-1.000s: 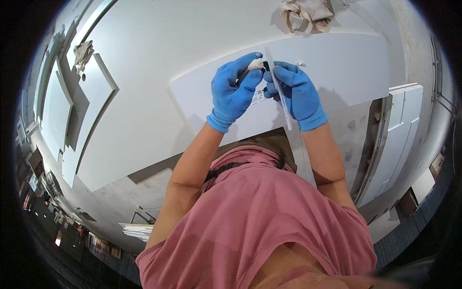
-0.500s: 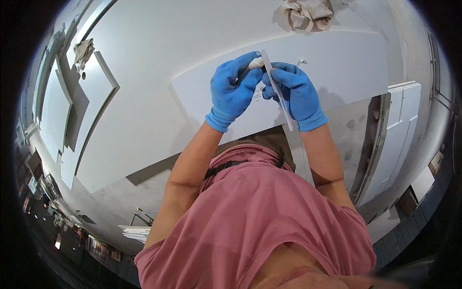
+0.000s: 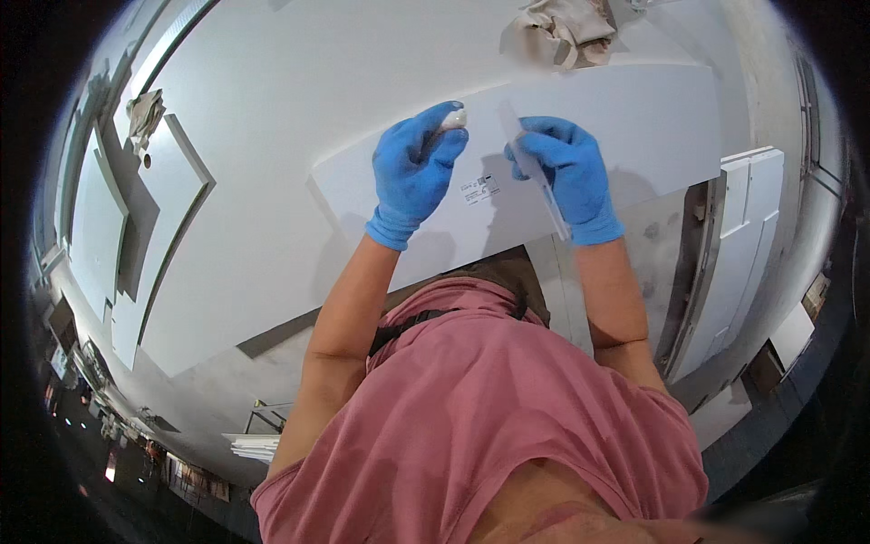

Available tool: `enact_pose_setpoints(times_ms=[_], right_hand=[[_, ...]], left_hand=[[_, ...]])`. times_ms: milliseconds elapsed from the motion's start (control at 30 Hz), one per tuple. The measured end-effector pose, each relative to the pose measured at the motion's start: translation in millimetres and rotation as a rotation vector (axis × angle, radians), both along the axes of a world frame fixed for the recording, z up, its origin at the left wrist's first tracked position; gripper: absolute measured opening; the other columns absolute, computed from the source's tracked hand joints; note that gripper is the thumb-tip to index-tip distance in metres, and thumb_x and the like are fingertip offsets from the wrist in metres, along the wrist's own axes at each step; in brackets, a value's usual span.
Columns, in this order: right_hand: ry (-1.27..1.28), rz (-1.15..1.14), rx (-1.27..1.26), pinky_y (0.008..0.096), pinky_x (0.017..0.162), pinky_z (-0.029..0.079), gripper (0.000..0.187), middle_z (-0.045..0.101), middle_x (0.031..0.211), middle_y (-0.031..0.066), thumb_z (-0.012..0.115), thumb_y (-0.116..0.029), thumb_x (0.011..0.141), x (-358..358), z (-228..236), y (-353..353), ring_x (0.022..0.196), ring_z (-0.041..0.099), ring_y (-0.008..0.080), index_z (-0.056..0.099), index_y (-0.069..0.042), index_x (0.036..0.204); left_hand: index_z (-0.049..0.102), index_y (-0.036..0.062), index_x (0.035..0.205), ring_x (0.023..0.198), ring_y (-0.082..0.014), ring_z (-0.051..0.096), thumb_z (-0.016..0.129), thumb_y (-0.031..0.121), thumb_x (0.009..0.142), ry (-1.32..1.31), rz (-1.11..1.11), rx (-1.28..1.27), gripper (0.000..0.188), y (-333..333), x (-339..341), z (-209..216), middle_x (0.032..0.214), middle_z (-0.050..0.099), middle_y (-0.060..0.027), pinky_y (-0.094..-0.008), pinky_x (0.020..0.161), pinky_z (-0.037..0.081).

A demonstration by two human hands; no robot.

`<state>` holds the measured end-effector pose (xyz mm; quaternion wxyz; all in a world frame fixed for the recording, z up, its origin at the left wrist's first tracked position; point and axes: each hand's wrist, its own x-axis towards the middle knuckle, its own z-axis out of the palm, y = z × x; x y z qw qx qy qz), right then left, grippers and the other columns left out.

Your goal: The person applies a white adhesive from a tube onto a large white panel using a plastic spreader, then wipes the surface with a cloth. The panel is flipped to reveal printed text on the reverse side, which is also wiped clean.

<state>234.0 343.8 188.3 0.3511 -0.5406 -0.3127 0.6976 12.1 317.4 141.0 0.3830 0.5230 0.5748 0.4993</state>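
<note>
Pinching a small white wad [image 3: 455, 119], your blue-gloved left hand [image 3: 415, 168] hovers above the left half of the long white panel [image 3: 657, 136]. Your right hand [image 3: 573, 172], gloved alike, grips a thin pale strip [image 3: 536, 170] that slants above the panel's middle. A printed label [image 3: 480, 189] sits on the panel's face, and a crumpled beige cloth [image 3: 564, 32] lies just beyond its far edge.

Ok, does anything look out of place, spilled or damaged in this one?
Nothing stands out as wrong; I see no obvious spill or damage. Slightly untidy: a crumpled beige cloth lies heaped beyond the white panel instead of folded, and a smaller cloth sits bunched at left.
</note>
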Motion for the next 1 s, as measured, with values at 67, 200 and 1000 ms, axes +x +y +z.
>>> enact_pose_setpoints(times_ms=[67, 200, 1000], right_hand=[[-0.143, -0.146, 0.128, 0.0336, 0.075, 0.063, 0.030, 0.078, 0.098, 0.0182, 0.074, -0.015, 0.096, 17, -3, 23, 0.084, 0.076, 0.0244, 0.072, 0.008, 0.116], [-0.706, -0.074, 0.435, 0.0326, 0.083, 0.061, 0.034, 0.080, 0.102, 0.0130, 0.078, -0.026, 0.094, 77, -62, 98, 0.090, 0.076, 0.0193, 0.078, 0.000, 0.115], [-1.561, 0.154, 0.859, 0.0477, 0.087, 0.057, 0.027, 0.075, 0.092, 0.0214, 0.069, -0.033, 0.092, -50, -124, 249, 0.092, 0.072, 0.0417, 0.076, -0.006, 0.092]], left_hand=[[0.079, 0.0077, 0.118, 0.078, -0.0187, 0.070, 0.082, 0.018, 0.091, -0.046, 0.103, -0.066, 0.029, 4, -3, -17, 0.089, 0.075, -0.0097, -0.0312, 0.074, 0.055], [0.078, 0.0075, 0.118, 0.074, -0.0248, 0.070, 0.079, 0.022, 0.093, 0.304, 0.134, 0.109, 0.029, 17, -9, -55, 0.085, 0.074, -0.0121, -0.0358, 0.071, 0.055], [0.077, 0.0112, 0.120, 0.065, -0.0288, 0.064, 0.076, 0.028, 0.095, 0.656, 0.076, 0.130, 0.031, 21, -14, -92, 0.072, 0.066, -0.0106, -0.0407, 0.062, 0.052]])
